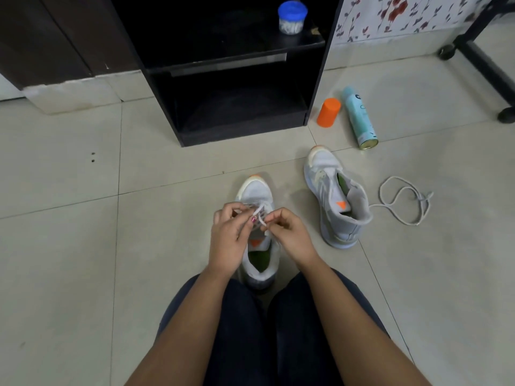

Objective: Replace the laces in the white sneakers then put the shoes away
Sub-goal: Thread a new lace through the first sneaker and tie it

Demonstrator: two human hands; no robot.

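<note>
A white sneaker [256, 190] with an orange toe tip stands on the floor between my knees, toe pointing away. My left hand [230, 238] and my right hand [289, 232] hover over its eyelets, and each pinches part of the white lace [260, 215] threaded there. A second white sneaker [334, 196] sits to the right with no lace in it, its tongue open. Right of that sneaker, a loose white lace [404, 199] lies coiled on the tiles.
A black open shelf unit [237, 87] stands ahead with a blue-lidded jar [292, 18] on its upper shelf. An orange cap [328, 112] and a teal spray can [359, 118] lie on the floor to its right. A black wheeled frame [485, 65] is at the far right.
</note>
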